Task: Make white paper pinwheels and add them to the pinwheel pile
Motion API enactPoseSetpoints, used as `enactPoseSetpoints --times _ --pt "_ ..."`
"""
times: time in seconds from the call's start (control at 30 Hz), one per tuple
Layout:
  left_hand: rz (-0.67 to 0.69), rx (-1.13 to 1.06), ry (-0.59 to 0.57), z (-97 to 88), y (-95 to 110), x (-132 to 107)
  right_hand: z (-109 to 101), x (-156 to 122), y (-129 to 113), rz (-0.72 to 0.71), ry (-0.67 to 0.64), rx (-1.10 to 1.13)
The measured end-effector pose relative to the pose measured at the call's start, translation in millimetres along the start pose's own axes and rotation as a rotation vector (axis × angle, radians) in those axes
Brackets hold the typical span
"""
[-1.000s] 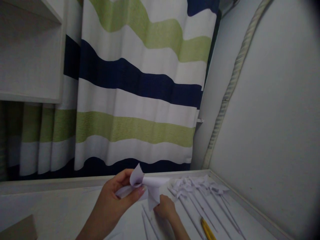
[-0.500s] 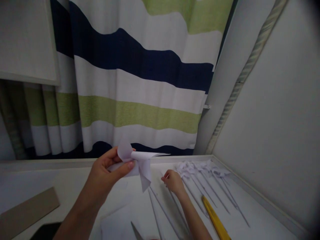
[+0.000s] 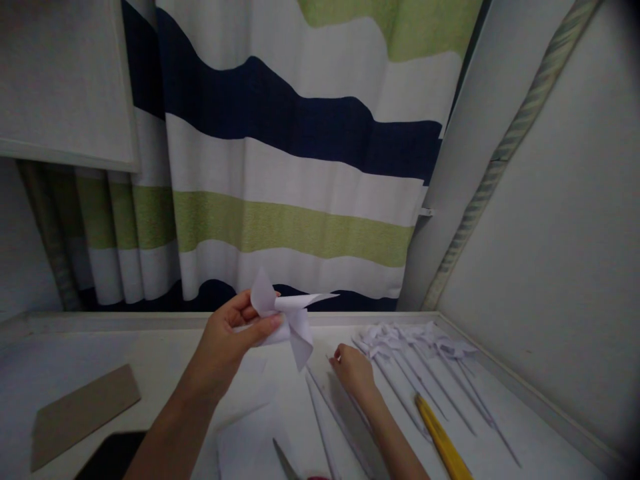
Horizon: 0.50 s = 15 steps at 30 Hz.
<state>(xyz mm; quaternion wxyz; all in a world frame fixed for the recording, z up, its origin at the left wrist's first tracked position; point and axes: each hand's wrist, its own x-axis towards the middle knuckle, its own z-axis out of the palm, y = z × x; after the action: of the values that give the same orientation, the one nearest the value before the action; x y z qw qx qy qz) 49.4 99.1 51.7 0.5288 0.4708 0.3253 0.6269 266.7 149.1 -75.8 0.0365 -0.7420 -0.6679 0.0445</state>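
Observation:
My left hand (image 3: 225,343) pinches a white paper pinwheel (image 3: 301,337) between thumb and fingers, holding it above the table with its folded blades fanned out to the right. Low over the table, to the right of the pinwheel, my right hand (image 3: 354,370) is closed at the fingertips. A tiny thin tip shows at those fingers, too small to name. Slim white sticks (image 3: 324,430) lie below and between the hands. Just beyond my right hand, several white pinwheels on sticks (image 3: 387,341) lie in a row.
Scissors (image 3: 284,460) with a red handle lie at the front edge, beside white paper sheets (image 3: 245,440). A yellow tool (image 3: 440,437) lies right of my right forearm. To the left are a brown board (image 3: 85,417) and a dark flat object (image 3: 113,457). A striped curtain (image 3: 290,180) hangs behind.
The view has turned slightly left, so most things appear farther right. My left hand still holds the pinwheel, a touch higher in view; my right hand stays low and closed.

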Motion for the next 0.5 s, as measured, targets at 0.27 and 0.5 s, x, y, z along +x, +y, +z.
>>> enactPoseSetpoints --times 0.27,0.5 --pt "-0.028 -0.054 -0.037 5.4 -8.1 8.8 15.0 5.7 13.7 0.034 -0.034 -0.042" --pt "-0.018 -0.039 -0.042 2.0 -8.7 7.0 18.7 2.0 6.9 0.028 -0.015 -0.020"
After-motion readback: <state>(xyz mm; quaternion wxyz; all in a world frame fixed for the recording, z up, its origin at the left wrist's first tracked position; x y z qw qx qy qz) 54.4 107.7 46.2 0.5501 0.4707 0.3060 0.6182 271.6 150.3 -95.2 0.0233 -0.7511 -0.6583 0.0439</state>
